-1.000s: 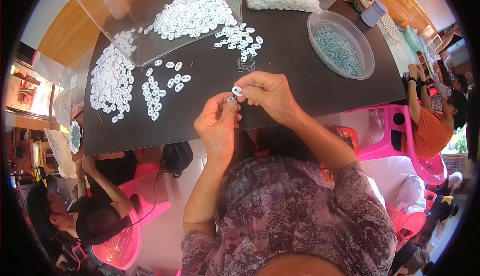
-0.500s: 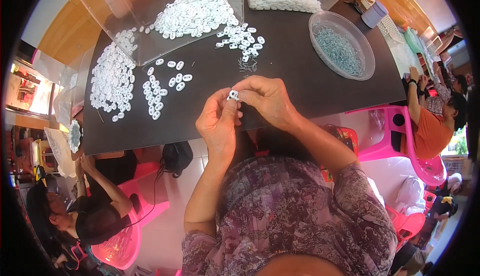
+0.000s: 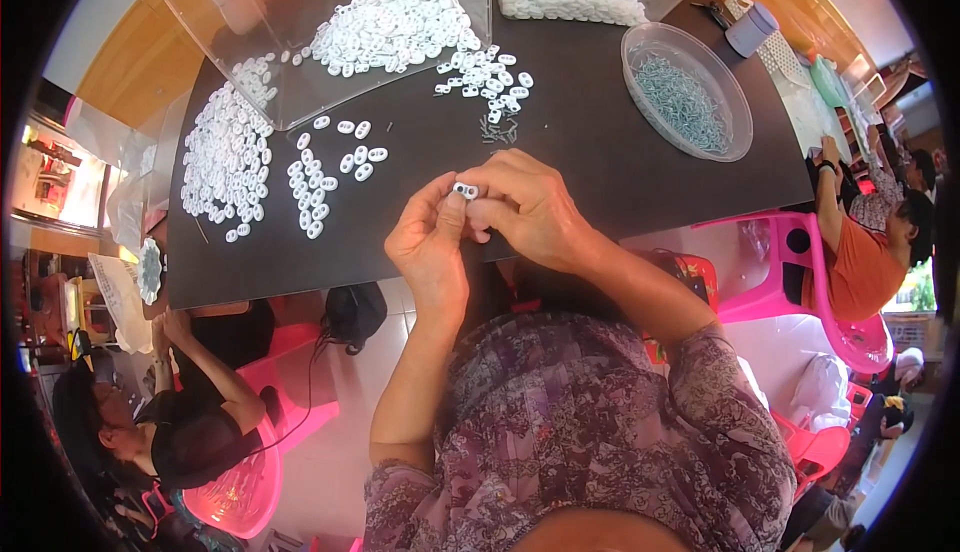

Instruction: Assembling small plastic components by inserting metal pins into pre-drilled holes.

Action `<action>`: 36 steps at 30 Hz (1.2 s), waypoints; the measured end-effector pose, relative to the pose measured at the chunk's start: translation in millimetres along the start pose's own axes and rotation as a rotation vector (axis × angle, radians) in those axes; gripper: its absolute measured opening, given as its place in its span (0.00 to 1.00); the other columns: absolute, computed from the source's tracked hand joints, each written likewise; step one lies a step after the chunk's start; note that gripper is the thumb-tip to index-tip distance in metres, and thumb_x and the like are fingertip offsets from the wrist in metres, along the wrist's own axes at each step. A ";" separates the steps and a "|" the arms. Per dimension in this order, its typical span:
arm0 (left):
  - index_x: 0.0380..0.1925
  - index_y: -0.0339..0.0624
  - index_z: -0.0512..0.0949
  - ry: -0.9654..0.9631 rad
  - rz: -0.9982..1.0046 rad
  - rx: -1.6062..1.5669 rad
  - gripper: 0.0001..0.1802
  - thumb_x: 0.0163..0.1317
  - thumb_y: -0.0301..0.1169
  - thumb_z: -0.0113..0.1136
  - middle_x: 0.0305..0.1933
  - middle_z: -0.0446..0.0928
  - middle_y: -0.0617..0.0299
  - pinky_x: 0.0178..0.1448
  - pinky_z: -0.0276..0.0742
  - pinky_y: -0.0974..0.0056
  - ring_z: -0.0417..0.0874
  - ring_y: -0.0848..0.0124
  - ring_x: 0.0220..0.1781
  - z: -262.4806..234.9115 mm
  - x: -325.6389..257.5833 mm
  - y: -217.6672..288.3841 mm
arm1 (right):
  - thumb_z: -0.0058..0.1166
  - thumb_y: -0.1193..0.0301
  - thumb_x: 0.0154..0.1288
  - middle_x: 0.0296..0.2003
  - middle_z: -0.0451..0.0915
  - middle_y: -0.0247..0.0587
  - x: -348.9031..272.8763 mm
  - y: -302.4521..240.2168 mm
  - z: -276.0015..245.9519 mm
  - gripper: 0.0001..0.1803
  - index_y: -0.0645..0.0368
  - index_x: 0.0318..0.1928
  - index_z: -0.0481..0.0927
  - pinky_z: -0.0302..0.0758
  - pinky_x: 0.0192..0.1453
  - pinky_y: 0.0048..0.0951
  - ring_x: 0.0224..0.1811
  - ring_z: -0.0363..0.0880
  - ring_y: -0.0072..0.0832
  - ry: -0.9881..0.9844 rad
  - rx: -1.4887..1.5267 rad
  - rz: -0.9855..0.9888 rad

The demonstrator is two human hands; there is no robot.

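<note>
Above the near edge of a dark table, a person's two bare hands meet around a white piece, small and oval, with two dark holes showing side by side. Its face is turned up to the camera and its long axis runs roughly left to right, the right end tipped slightly lower. The left hand pinches its left part between thumb and forefinger. The right hand has its fingers curled close at the right end; its fingertips are partly hidden, so whether they pinch the piece is impossible to tell.

Beyond the hands lies a little heap of metal screws, too tangled to count, and just behind it a scatter of similar white pieces. To the left, six pieces form a loose group beside a column of about a dozen overlapping ones. Farther left spreads a large pile, beyond counting.

Two clear bins stand at the back, both cut off by the upper edge, each with many white pieces. One round tub at the right holds countless screws, near one grey cup. Two seated co-workers flank the table; figures behind the right one are blurred.
</note>
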State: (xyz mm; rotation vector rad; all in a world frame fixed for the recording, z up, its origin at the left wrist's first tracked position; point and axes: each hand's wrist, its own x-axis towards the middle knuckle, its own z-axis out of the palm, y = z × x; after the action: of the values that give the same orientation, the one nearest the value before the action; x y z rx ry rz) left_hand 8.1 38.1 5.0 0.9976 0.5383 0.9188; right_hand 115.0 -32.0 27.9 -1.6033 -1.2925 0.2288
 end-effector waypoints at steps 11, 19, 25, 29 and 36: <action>0.40 0.25 0.77 0.087 -0.084 -0.027 0.08 0.60 0.19 0.56 0.33 0.80 0.55 0.33 0.76 0.71 0.78 0.73 0.28 5.4 -1.9 7.9 | 0.59 0.80 0.45 0.29 0.76 0.41 -2.8 8.6 8.9 0.17 0.65 0.40 0.78 0.71 0.33 0.32 0.31 0.73 0.36 0.143 -0.213 -0.285; 0.39 0.26 0.77 0.011 -0.034 0.039 0.09 0.59 0.20 0.58 0.31 0.79 0.57 0.33 0.74 0.71 0.76 0.74 0.28 0.1 -2.2 4.8 | 0.60 0.79 0.46 0.25 0.74 0.40 -8.5 6.0 6.4 0.12 0.63 0.35 0.77 0.70 0.32 0.34 0.29 0.72 0.37 0.142 -0.087 -0.164; 0.43 0.27 0.78 -0.067 0.021 0.041 0.11 0.60 0.20 0.58 0.35 0.76 0.60 0.37 0.74 0.71 0.76 0.75 0.32 -1.8 -4.8 5.3 | 0.60 0.79 0.46 0.24 0.74 0.38 -9.9 4.6 4.9 0.12 0.63 0.34 0.77 0.69 0.32 0.33 0.28 0.72 0.35 0.152 -0.019 -0.164; 0.45 0.28 0.78 -0.131 0.094 0.060 0.12 0.61 0.21 0.58 0.35 0.75 0.61 0.39 0.74 0.72 0.75 0.75 0.34 -4.6 -6.4 7.5 | 0.60 0.80 0.46 0.24 0.75 0.38 -11.1 1.3 2.9 0.12 0.63 0.35 0.77 0.70 0.31 0.32 0.27 0.72 0.33 0.144 0.037 -0.165; 0.44 0.31 0.79 -0.105 0.260 0.169 0.13 0.60 0.26 0.61 0.34 0.76 0.64 0.44 0.71 0.73 0.75 0.77 0.37 -8.1 -8.4 -2.1 | 0.61 0.81 0.47 0.26 0.78 0.38 -12.8 -0.4 3.9 0.14 0.66 0.38 0.79 0.69 0.30 0.28 0.26 0.72 0.28 0.173 0.060 -0.200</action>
State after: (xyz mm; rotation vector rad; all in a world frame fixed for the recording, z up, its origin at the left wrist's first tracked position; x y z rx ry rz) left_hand -1.5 34.4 -0.7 1.2828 0.4080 1.0561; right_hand 106.9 -40.2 20.9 -1.3997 -1.2883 0.0050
